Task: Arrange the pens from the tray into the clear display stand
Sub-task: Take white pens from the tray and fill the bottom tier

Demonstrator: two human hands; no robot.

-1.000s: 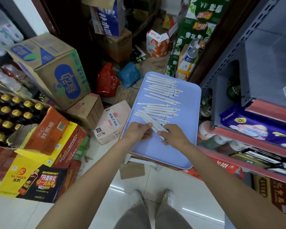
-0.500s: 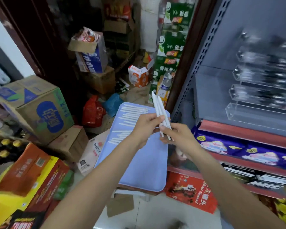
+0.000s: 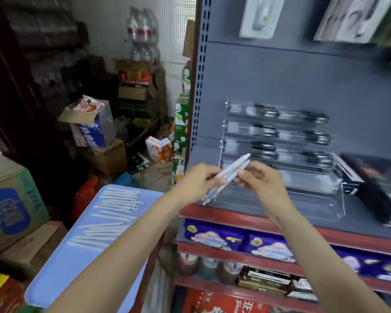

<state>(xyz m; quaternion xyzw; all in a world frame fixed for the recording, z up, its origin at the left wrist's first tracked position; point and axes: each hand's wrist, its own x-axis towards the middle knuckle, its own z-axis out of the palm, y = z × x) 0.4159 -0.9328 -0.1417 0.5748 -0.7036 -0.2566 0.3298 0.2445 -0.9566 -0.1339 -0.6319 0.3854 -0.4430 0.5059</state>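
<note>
With the left hand (image 3: 196, 184) and right hand (image 3: 261, 177) both gripping the pen bundle (image 3: 229, 175) before the clear display stand (image 3: 280, 154), separate one pen (others remain on the tray (image 3: 66, 274)) and seat it level in a tier.

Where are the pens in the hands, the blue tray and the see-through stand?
pens in the hands (image 3: 231, 171), head view, on the white barrels between both hands.
blue tray (image 3: 77, 267), head view, on a bare part near its front.
clear display stand (image 3: 303, 199), head view, on its lowest clear tier.
</note>
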